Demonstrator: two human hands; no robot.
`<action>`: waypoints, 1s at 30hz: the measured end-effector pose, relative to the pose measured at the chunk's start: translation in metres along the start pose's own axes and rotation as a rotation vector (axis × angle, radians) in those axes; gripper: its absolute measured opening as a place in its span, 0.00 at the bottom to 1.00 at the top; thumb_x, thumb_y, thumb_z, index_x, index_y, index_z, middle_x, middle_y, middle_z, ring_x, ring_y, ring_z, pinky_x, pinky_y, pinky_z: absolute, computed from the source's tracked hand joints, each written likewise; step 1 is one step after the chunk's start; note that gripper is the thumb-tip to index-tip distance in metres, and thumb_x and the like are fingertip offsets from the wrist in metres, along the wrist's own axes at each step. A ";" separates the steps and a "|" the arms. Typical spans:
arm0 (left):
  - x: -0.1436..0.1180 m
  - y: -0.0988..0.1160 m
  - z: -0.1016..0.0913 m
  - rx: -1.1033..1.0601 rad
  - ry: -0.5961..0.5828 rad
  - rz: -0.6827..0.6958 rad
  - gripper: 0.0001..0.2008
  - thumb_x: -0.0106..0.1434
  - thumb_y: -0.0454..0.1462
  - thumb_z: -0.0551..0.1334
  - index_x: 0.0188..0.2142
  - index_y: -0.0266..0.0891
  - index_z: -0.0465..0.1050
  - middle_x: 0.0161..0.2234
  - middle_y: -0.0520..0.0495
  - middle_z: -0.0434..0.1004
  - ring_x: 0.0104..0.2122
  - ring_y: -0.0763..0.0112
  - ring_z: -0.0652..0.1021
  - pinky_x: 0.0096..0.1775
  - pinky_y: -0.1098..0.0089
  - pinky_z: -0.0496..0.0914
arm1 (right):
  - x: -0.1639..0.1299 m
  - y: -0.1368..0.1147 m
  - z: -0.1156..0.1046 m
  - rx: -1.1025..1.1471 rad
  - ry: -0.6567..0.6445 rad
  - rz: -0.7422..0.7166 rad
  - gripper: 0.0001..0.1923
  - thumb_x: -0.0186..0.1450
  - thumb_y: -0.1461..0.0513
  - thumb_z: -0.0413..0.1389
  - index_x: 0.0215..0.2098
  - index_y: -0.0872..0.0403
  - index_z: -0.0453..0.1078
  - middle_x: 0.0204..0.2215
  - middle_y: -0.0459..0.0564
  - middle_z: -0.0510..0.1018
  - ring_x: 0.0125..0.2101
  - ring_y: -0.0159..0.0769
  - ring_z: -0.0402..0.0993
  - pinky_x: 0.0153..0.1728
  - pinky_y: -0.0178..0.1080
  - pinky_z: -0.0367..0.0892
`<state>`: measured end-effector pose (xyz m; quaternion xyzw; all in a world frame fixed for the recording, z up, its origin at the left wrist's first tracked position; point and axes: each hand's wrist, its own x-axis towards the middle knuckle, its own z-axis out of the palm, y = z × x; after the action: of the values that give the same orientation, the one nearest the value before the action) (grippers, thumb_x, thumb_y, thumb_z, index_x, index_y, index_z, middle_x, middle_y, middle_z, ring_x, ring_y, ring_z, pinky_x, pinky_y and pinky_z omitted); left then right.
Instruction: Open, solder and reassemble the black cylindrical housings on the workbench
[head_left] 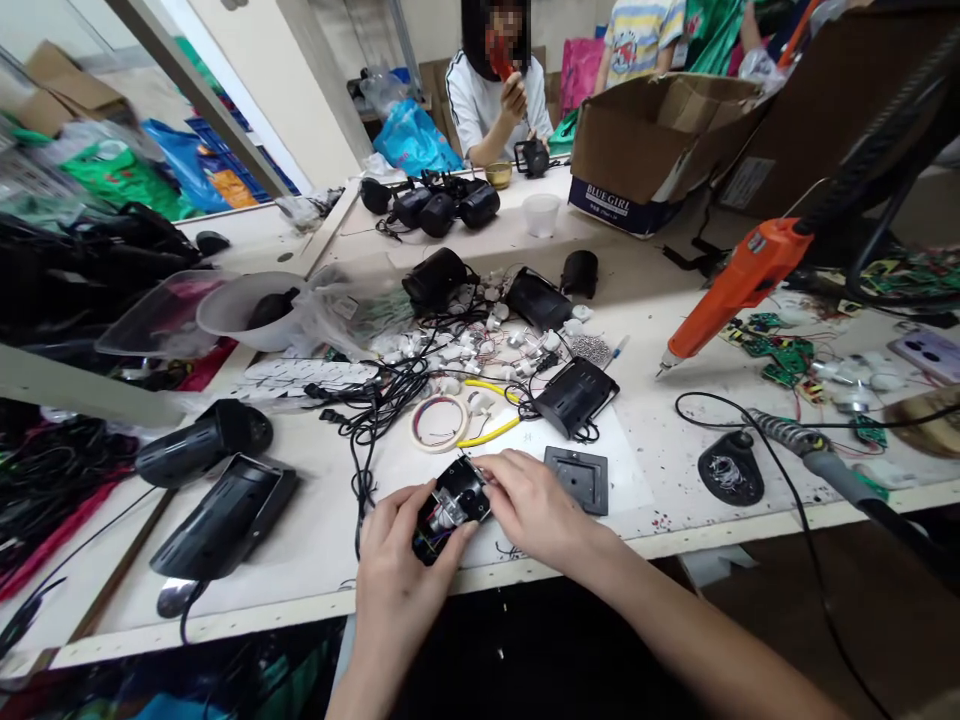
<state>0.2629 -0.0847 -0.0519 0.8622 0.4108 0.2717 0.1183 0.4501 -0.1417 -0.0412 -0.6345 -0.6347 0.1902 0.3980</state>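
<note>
A black plastic housing (454,500) with a motor and thin wires inside lies between my hands near the table's front edge. My left hand (401,535) grips its left side, thumb along the near edge. My right hand (529,500) has its fingers closed on the housing's upper right corner; whether a small part sits in that pinch is hidden. Just right of it lies a black square frame (579,480) on white paper. Beyond are yellow-handled pliers (491,432), a roll of tape (439,422) and another black housing (576,397).
An orange electric screwdriver (731,290) hangs at the right, tip low over the table (645,350). A soldering iron (795,435) and green circuit boards (776,350) lie beyond. Black housings (225,515) stand left. Across the table, a person (499,90) holds a red tool.
</note>
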 end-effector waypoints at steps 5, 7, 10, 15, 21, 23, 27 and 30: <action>0.001 -0.008 0.001 -0.062 -0.018 -0.038 0.26 0.62 0.53 0.64 0.52 0.40 0.72 0.45 0.41 0.74 0.45 0.55 0.75 0.48 0.52 0.71 | 0.001 -0.001 0.001 0.021 0.022 -0.044 0.18 0.67 0.71 0.48 0.53 0.60 0.69 0.42 0.58 0.78 0.43 0.44 0.75 0.46 0.47 0.74; 0.002 -0.010 0.001 -0.097 -0.028 -0.057 0.26 0.61 0.54 0.64 0.52 0.40 0.72 0.45 0.42 0.74 0.46 0.55 0.76 0.49 0.53 0.72 | 0.000 0.000 0.002 0.016 0.023 -0.050 0.17 0.67 0.70 0.48 0.53 0.58 0.69 0.42 0.57 0.78 0.43 0.43 0.75 0.47 0.47 0.74; 0.004 -0.013 0.000 -0.139 -0.048 -0.087 0.26 0.60 0.55 0.64 0.51 0.41 0.74 0.45 0.42 0.74 0.46 0.55 0.76 0.48 0.54 0.73 | -0.001 0.001 0.003 0.013 0.028 -0.045 0.17 0.68 0.70 0.49 0.53 0.55 0.69 0.42 0.55 0.78 0.43 0.42 0.75 0.47 0.46 0.74; 0.005 -0.014 0.001 -0.162 -0.048 -0.126 0.27 0.58 0.57 0.65 0.49 0.42 0.75 0.46 0.42 0.75 0.47 0.54 0.75 0.50 0.52 0.71 | -0.002 0.000 0.002 0.015 0.017 -0.049 0.18 0.67 0.71 0.48 0.53 0.58 0.69 0.42 0.56 0.77 0.43 0.43 0.75 0.47 0.47 0.74; 0.004 -0.014 -0.001 -0.190 -0.060 -0.113 0.25 0.58 0.55 0.66 0.48 0.43 0.75 0.45 0.43 0.78 0.46 0.55 0.77 0.48 0.55 0.72 | -0.003 0.001 0.004 0.012 0.041 -0.081 0.18 0.67 0.71 0.49 0.52 0.57 0.70 0.40 0.56 0.77 0.42 0.43 0.75 0.45 0.45 0.75; 0.004 -0.014 -0.002 -0.180 -0.065 -0.110 0.25 0.58 0.56 0.66 0.48 0.43 0.75 0.44 0.44 0.80 0.46 0.55 0.77 0.47 0.56 0.72 | -0.003 0.002 0.006 0.005 0.046 -0.090 0.18 0.67 0.71 0.50 0.53 0.57 0.70 0.40 0.55 0.77 0.42 0.43 0.75 0.45 0.45 0.75; 0.005 -0.016 -0.005 -0.181 -0.082 -0.109 0.26 0.58 0.57 0.65 0.48 0.43 0.76 0.44 0.44 0.81 0.45 0.55 0.78 0.46 0.56 0.73 | -0.003 0.002 0.008 -0.002 0.042 -0.090 0.18 0.67 0.71 0.50 0.52 0.57 0.70 0.40 0.56 0.77 0.42 0.43 0.75 0.46 0.46 0.74; 0.007 -0.018 -0.006 -0.193 -0.109 -0.115 0.26 0.58 0.57 0.64 0.48 0.43 0.76 0.44 0.44 0.81 0.44 0.55 0.79 0.45 0.57 0.74 | -0.003 0.001 0.008 0.000 0.045 -0.088 0.17 0.67 0.71 0.50 0.52 0.59 0.70 0.39 0.56 0.77 0.41 0.44 0.74 0.45 0.46 0.75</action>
<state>0.2512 -0.0681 -0.0517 0.8354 0.4244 0.2554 0.2384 0.4447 -0.1424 -0.0475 -0.6102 -0.6528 0.1581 0.4201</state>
